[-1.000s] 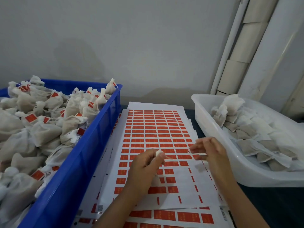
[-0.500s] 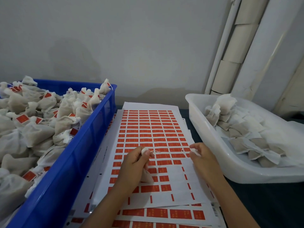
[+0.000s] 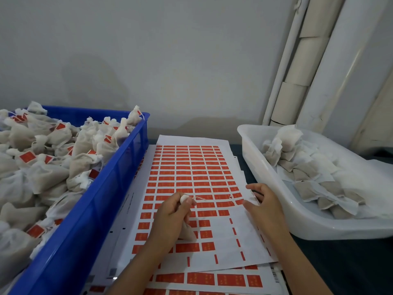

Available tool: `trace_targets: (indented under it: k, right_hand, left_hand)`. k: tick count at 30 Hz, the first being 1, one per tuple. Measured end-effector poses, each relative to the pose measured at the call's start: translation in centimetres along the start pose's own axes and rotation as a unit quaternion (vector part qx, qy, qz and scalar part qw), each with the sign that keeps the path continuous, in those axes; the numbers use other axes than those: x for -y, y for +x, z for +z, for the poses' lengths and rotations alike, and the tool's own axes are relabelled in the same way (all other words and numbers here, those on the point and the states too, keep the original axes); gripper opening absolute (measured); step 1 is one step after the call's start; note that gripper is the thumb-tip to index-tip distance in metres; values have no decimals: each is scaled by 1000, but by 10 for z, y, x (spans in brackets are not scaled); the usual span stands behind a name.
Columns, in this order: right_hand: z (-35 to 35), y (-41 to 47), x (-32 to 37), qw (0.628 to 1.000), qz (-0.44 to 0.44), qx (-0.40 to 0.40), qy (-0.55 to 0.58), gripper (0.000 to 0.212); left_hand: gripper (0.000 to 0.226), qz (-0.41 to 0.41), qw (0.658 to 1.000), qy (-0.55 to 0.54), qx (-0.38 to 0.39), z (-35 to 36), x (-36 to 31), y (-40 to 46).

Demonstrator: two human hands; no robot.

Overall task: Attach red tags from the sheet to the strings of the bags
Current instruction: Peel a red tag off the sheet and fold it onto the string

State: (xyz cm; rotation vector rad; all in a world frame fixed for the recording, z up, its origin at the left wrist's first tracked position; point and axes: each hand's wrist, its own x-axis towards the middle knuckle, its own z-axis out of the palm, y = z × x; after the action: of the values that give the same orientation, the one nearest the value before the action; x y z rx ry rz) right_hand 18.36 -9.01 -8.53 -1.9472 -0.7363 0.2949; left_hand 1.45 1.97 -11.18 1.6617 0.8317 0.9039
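A white sheet of red tags (image 3: 191, 171) lies flat in front of me, its lower right part stripped bare. My left hand (image 3: 172, 218) grips a small white bag (image 3: 187, 231) by its gathered neck, the bag hanging under my palm over the sheet. Its thin string (image 3: 202, 198) runs to the right across the tags. My right hand (image 3: 263, 206) rests at the sheet's right edge, fingers curled down onto the tags there; whether it pinches a tag is hidden.
A blue crate (image 3: 102, 199) on the left is heaped with white bags bearing red tags. A white tub (image 3: 276, 209) on the right holds bags without tags. More tag sheets (image 3: 212, 279) lie underneath. A wall stands close behind.
Both hands dropped toward the sheet. My right hand moved from mid-air near the string down to the sheet's right edge. The bag now hangs lower, over the tags.
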Motion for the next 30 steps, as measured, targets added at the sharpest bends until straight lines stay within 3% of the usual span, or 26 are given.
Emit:
trace_targets:
  k: [5,8,11,13,16,18,20,22,26,30]
  right_hand:
    - [4,-2,4,1000,9,-11,-5,51]
    - [1,-2,4,995,52,-19,82,66]
    - [0,-1,2,980,129,63,140,86]
    - [0,1,0,974,160,96,130,91]
    - [1,1,0,979,144,95,107,98]
    - [1,-2,1,992,80,79,61,102]
    - [3,-5,3,997,-10,70,20,97]
    - [5,-5,3,995,-46,91,15,80]
    - [4,0,-3,990,-24,141,17,52]
    - [1,4,-5,986,3,161,32,45]
  left_hand:
    - [24,-40,999,-4,9,2,2,0]
    - [27,-65,998,3,16,4,2,-2]
    - [16,-88,995,35,44,11,-1,-2]
    - [30,-81,991,84,72,19,-3,2]
    - [40,-72,984,124,108,33,-7,9]
    - [44,-62,980,151,117,43,-10,12]
    - [48,-51,978,172,104,51,-11,13]
    - [52,-36,977,188,92,58,-10,12]
    - [64,-9,976,205,77,64,-6,8]
    - [67,-7,974,221,57,65,-3,6]
